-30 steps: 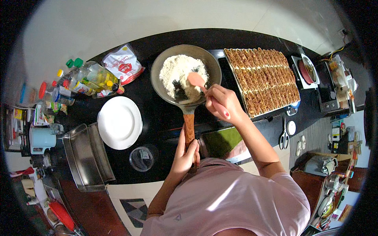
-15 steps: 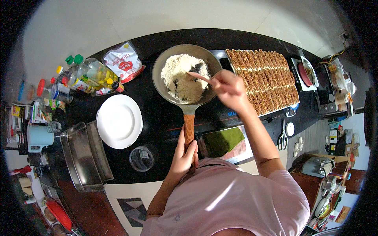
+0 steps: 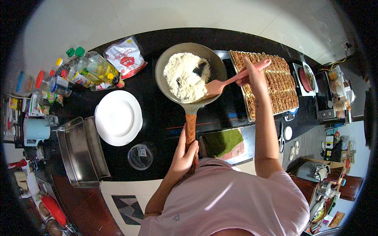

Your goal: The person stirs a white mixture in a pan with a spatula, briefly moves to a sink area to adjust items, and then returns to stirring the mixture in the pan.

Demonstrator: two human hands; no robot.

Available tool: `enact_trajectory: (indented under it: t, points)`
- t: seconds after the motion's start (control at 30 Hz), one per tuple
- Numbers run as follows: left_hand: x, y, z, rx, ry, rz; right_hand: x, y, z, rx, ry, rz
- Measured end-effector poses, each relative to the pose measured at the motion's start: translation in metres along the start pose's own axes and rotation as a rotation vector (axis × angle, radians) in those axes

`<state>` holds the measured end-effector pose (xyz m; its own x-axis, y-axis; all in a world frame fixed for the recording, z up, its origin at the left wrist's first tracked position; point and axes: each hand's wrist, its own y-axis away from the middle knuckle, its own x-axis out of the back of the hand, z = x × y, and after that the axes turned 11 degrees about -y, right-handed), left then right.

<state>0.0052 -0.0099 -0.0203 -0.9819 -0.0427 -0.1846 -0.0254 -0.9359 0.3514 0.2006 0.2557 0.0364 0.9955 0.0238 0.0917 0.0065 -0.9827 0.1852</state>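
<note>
My left hand (image 3: 186,156) is closed round the wooden handle of a grey frying pan (image 3: 219,65). A heap of pale, flour-like powder (image 3: 183,74) lies in the pan, with dark pan bottom showing at two spots. In my right hand (image 3: 254,78), fingers closed, is a pink spatula (image 3: 230,80). Its blade rests in the pan at the powder's lower right edge, and its handle end sticks out past my fingers. The pan sits on a black cooktop (image 3: 220,114).
Right of the pan lies a large tray of brown, nutty pieces in rows (image 3: 275,84). To the left are a white plate (image 3: 118,118), a metal pan (image 3: 76,153), a clear round container (image 3: 140,156), bottles (image 3: 92,67) and a white-red bag (image 3: 125,57). A green cloth (image 3: 222,142) lies in front.
My right hand has moved right, and the spatula blade has swung from the powder's middle to its lower right edge. The powder has shifted, covering more of the dark pan bottom. My left hand keeps its grip.
</note>
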Motion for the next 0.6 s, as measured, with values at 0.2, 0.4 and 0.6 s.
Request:
enact_trajectory:
  t: [0.2,0.4,0.6]
  points:
    - [0.000,0.001,0.004,0.025,0.027,-0.017,-0.047,0.020,0.047,-0.083,-0.282,-0.001]
    - [0.001,0.001,0.003,0.035,-0.020,0.003,-0.075,0.017,0.019,0.205,-0.333,-0.076]
    - [0.000,-0.002,-0.010,-0.051,-0.018,0.016,-0.053,0.035,0.001,0.676,0.342,-0.302]
